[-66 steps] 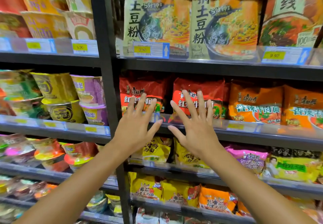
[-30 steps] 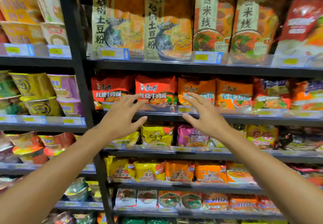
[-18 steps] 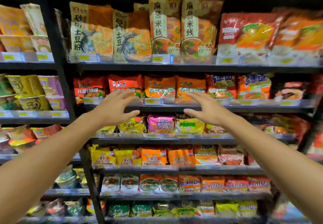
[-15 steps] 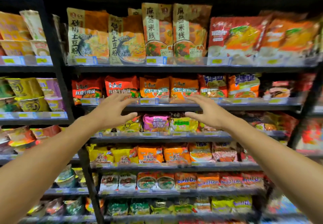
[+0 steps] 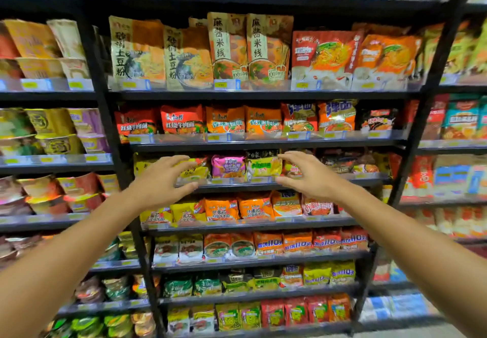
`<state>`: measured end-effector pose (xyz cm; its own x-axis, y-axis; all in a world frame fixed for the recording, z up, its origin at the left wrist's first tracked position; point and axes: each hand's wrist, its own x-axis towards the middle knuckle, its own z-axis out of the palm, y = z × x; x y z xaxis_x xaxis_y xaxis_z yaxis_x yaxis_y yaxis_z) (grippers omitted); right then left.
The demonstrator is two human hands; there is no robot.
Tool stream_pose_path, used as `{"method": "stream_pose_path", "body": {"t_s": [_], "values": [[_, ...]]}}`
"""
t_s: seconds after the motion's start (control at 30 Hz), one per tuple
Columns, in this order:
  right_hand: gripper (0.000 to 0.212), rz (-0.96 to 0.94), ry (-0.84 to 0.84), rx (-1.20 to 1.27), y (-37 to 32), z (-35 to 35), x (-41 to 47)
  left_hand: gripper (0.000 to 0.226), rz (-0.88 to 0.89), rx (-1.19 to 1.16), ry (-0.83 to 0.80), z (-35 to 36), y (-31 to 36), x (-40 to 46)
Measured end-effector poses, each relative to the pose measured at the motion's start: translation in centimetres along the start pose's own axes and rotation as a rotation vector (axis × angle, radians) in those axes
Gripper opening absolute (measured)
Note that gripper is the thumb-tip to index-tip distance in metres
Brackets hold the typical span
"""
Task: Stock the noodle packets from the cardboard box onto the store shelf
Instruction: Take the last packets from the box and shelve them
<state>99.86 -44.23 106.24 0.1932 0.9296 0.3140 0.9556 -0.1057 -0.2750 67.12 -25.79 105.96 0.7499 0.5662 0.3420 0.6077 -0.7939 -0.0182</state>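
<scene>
A person's two bare forearms are reaching forward from the bottom corners of the frame toward a fully faced wall of instant noodles, with both hands empty. The left hand point(image 5: 160, 179) is hanging in front of the left end of the store shelf point(image 5: 263, 185), fingers loosely bent and spread apart, holding nothing; the right hand point(image 5: 308, 177) is mirroring it just to the right, fingers relaxed and slightly curled, thumb low, also gripping nothing. Whether either hand is touching the shelf lip cannot be told from this angle. Between and just behind the two hands, a yellow noodle packet point(image 5: 193, 170), a pink noodle packet point(image 5: 228, 166) and a green-and-yellow noodle packet point(image 5: 264, 166) are standing upright along the front edge of that tier, side by side with no gap showing. Above them, red beef-noodle packets point(image 5: 181, 120) and orange packets point(image 5: 244, 121) are lining the next shelf up, and tall noodle pouches point(image 5: 229, 47) are filling the tier over that; cup noodles point(image 5: 52, 132) are crowding the bay beyond the left upright. The cardboard box is not showing anywhere in the frame, and no packet is in hand, so the rows in view are looking stocked; judging by that alone, the placing here appears finished for now, and any further packets would be waiting in the unseen box.
</scene>
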Motion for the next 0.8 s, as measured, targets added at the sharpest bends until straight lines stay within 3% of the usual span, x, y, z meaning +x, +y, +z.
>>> {"method": "stream_pose_path", "body": {"t_s": [0.27,0.4,0.5,0.63,0.8], "values": [[0.086,-0.094,-0.187,0.129,-10.0,10.8,-0.1,0.082,-0.214,-0.027,-0.124,1.8,-6.5,-15.6],[0.079,-0.211,-0.288,0.197,-15.6,17.1,1.1,0.085,-0.366,-0.024,-0.184,2.9,-10.4,-22.7],[0.078,-0.290,-0.380,0.211,-19.5,21.4,2.9,0.090,-0.474,-0.003,-0.191,3.7,-12.6,-26.7],[0.078,-0.432,-0.480,0.260,-23.4,27.3,6.2,0.076,-0.653,0.016,-0.213,6.0,-15.2,-30.6],[0.080,-0.553,-0.638,0.293,-27.3,34.2,10.4,0.089,-0.918,0.004,-0.210,9.1,-16.9,-35.3]]}}
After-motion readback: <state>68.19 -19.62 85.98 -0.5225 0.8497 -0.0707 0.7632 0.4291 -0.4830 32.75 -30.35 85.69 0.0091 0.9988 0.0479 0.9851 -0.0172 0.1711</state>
